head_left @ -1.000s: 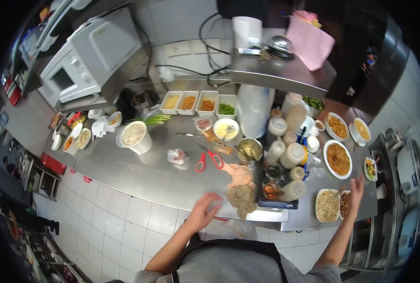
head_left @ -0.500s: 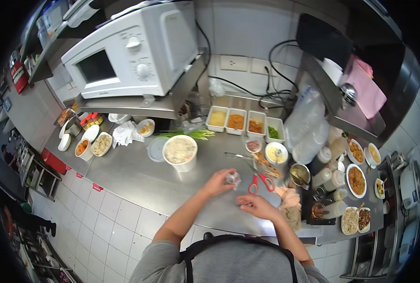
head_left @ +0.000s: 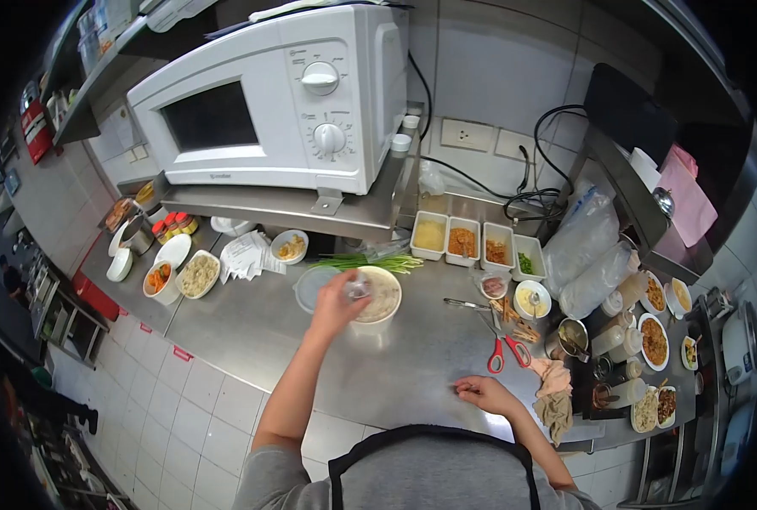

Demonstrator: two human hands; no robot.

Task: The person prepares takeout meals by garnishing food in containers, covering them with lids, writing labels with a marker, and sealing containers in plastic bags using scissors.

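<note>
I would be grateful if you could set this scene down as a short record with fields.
Left hand: holding a clear plastic bundle at the white tub; contact with the tub unclear
Right hand: fingers loosely curled, nothing visible in it
Tub: uncovered, pale contents
Left of tub: translucent lid
Behind tub: green stalks
Near right hand: red-handled scissors, peach cloth
Surface: metal counter

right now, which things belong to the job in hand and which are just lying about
Likely part of the job:
- small plastic bag, in the left hand
- white tub, by that hand
- round lid, beside the tub

Seemingly just lying about:
- red-handled scissors
- peach cloth
- green stalks
- microwave
</note>
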